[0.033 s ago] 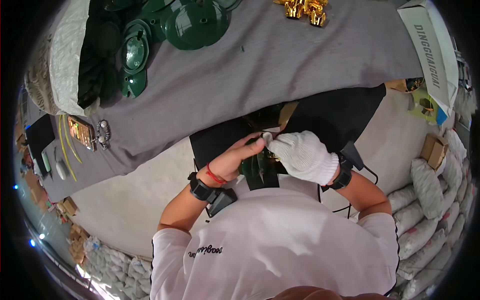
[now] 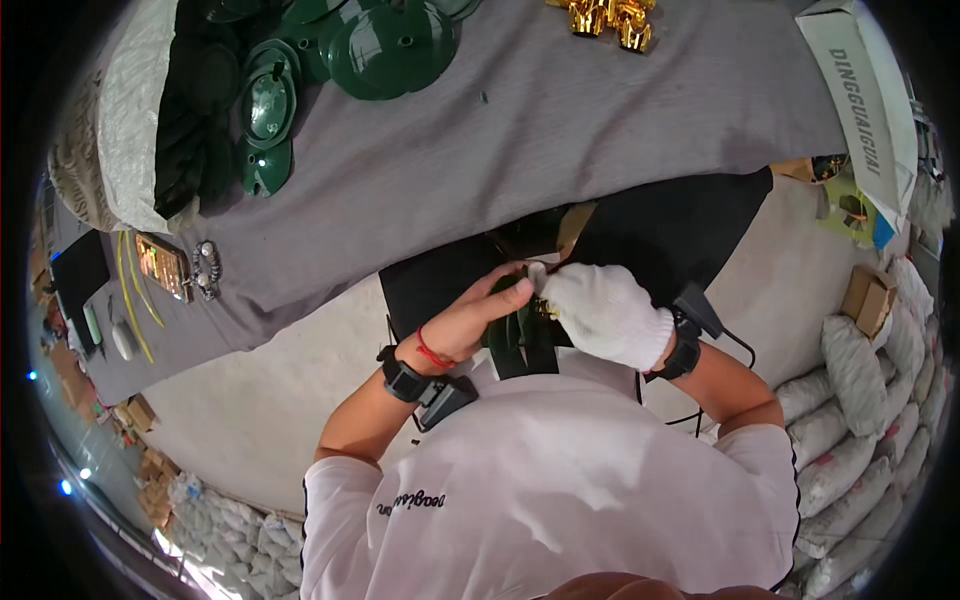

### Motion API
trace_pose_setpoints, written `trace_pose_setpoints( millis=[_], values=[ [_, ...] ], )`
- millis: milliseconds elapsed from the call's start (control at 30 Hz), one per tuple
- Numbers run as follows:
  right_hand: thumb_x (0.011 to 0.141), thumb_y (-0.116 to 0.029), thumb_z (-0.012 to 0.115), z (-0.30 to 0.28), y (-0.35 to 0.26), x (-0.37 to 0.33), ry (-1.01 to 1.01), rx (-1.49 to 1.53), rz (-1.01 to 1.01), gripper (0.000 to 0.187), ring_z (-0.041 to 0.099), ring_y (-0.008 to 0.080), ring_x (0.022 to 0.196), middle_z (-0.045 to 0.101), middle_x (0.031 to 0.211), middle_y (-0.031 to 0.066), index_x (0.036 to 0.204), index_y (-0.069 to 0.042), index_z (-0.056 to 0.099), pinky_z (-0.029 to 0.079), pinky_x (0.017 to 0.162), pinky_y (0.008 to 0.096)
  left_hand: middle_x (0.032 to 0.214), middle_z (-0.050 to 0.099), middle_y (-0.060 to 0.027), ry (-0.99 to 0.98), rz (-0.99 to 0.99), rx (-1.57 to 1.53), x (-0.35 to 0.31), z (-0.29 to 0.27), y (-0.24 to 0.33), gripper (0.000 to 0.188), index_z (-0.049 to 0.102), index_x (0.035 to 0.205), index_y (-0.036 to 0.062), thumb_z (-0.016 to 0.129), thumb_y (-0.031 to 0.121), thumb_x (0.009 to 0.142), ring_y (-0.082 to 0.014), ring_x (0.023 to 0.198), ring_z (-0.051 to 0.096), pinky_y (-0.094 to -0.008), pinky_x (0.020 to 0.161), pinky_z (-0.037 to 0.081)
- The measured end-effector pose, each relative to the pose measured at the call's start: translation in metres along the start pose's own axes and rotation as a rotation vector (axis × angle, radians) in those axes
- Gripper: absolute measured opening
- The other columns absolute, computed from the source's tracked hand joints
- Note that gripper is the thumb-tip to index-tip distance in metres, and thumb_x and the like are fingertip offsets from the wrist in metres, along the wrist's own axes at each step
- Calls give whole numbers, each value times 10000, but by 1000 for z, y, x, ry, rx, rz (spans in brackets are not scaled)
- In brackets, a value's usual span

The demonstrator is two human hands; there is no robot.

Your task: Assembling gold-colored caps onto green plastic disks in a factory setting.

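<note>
Over my lap, my bare left hand (image 2: 468,314), with a red string round its wrist, grips a dark green glossy piece (image 2: 507,325) like the curved plastic parts on the table. My right hand (image 2: 607,316) wears a white knitted glove, and its fingers are closed at the far end of that piece, meeting the left fingertips. A small shiny gold part (image 2: 546,309) peeks out between the glove and the green piece; most of it is hidden by the fingers.
Several green plastic pieces (image 2: 390,55) and shiny gold parts (image 2: 605,18) lie on the grey cloth-covered table (image 2: 520,140). A phone (image 2: 163,265) and a beaded bracelet (image 2: 206,268) rest at the left. At the right are a white box (image 2: 850,95) and stacked sacks (image 2: 850,460).
The green piece has turned slightly in my hands, and its shiny face shows less. My gloved right hand has shifted a touch to the left.
</note>
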State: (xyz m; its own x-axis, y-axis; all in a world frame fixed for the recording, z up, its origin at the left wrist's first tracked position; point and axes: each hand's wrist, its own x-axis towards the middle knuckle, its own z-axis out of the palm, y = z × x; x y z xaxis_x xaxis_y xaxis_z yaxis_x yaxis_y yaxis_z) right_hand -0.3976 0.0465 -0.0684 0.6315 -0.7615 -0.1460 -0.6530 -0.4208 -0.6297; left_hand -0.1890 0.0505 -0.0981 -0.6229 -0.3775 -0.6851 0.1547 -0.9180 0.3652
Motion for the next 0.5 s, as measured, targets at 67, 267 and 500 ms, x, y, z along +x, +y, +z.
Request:
trace_pose_setpoints(
  millis=[67, 267, 500],
  values=[
    [853, -77, 567, 4, -7, 3, -109, 530, 459, 264, 614, 201, 579, 647, 798, 88, 1107, -20, 610, 478, 474, 312, 1332, 503, -164, 27, 162, 334, -2, 3, -4, 733, 345, 1422, -7, 639, 418, 903, -255, 1237, 496, -336, 1026, 400],
    [883, -66, 516, 30, 27, 1, -326, 1616, 1068, 121, 527, 130, 453, 587, 640, 97, 966, -17, 590, 393, 367, 236, 1378, 469, -203, -57, 251, 803, 17, -10, 4, 834, 333, 1427, -31, 697, 447, 849, -257, 1301, 433, -355, 1076, 333],
    [877, -137, 588, 42, 101, 12, -88, 750, 143, 161, 525, 188, 504, 612, 774, 114, 1001, -58, 522, 492, 508, 308, 1372, 474, -158, 272, 223, 285, 8, -35, 14, 751, 372, 1403, -44, 664, 397, 870, -223, 1261, 458, -347, 981, 427]
  ],
)
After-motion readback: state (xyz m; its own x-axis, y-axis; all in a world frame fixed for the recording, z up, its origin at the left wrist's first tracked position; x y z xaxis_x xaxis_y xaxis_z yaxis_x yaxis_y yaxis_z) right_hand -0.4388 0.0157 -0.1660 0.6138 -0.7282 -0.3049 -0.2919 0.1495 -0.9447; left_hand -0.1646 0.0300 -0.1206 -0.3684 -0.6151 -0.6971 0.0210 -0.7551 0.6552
